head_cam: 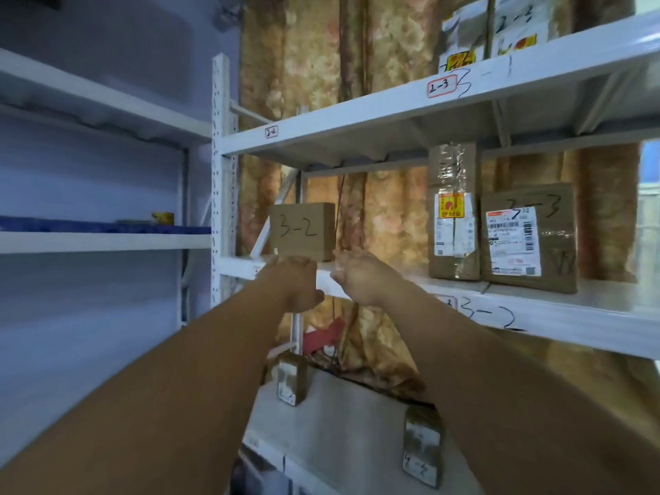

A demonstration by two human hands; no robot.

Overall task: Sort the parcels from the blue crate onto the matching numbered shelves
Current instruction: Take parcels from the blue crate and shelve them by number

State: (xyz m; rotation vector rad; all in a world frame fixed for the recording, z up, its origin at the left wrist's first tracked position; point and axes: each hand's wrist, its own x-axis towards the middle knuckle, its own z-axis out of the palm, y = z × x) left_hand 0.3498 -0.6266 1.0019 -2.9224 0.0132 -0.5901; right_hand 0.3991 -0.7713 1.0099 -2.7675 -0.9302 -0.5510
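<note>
White painted-metal shelving point(393, 101), smooth and matt, with a perforated upright post point(220, 155) left of the hands. Plain brown cardboard box marked 3-2 point(303, 231), matt, just beyond the hands. To their right, brown cardboard parcels point(453, 212) under glossy, wrinkled clear tape, bearing white paper labels point(514, 241). Behind, a floral gold cloth curtain point(303, 58), faintly lustrous.

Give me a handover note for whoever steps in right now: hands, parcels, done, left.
Left hand: empty, loosely curled at the shelf edge.
Right hand: empty, fingers open, beside it.
Box marked 3-2: upright on the middle shelf, just behind both hands, apparently just placed.
Two taped parcels stand further right on that shelf; more sit on the shelf above and the one below.
Blue crate: not in view, so what remains cannot be told. Check it next.
</note>
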